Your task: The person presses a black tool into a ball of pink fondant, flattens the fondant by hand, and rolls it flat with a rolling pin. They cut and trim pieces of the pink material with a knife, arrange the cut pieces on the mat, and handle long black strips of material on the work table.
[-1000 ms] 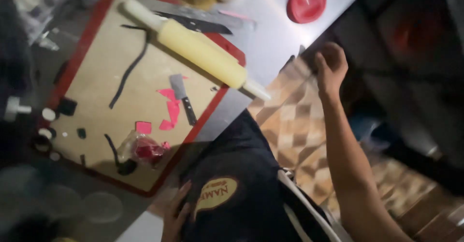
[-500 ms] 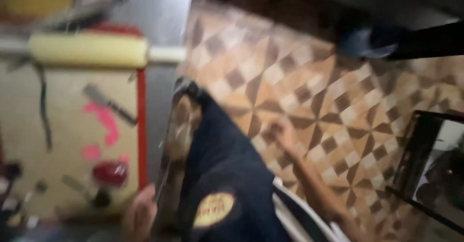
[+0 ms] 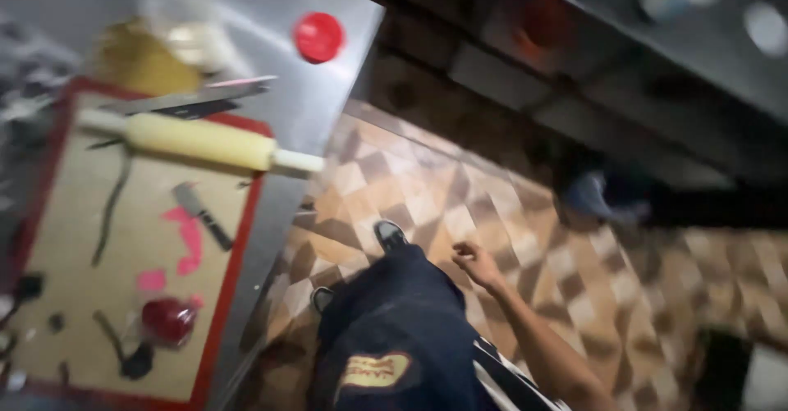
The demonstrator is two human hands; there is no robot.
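My right hand (image 3: 476,263) hangs at my side over the patterned tile floor (image 3: 427,189), fingers loosely apart and holding nothing. It is beside my dark apron (image 3: 402,312), which bears a yellow patch. My left hand is out of sight. To the left, a cream rolling pin (image 3: 197,142) lies across a tan baking mat with a red border (image 3: 74,239) on a steel table (image 3: 336,83). On the mat are pink paste pieces (image 3: 189,235), a small knife (image 3: 203,214) and a red lump in clear wrap (image 3: 168,319).
A red round lid (image 3: 318,36) sits near the table's far corner. A yellowish mass (image 3: 148,62) and a long metal blade (image 3: 197,98) lie behind the rolling pin. Dark shelving runs along the far side of the floor. My shoe (image 3: 390,235) shows below the apron.
The view has swung back toward the table. My right hand has dropped from raised to hanging beside the apron. My left hand, earlier at the table edge, has left the view.
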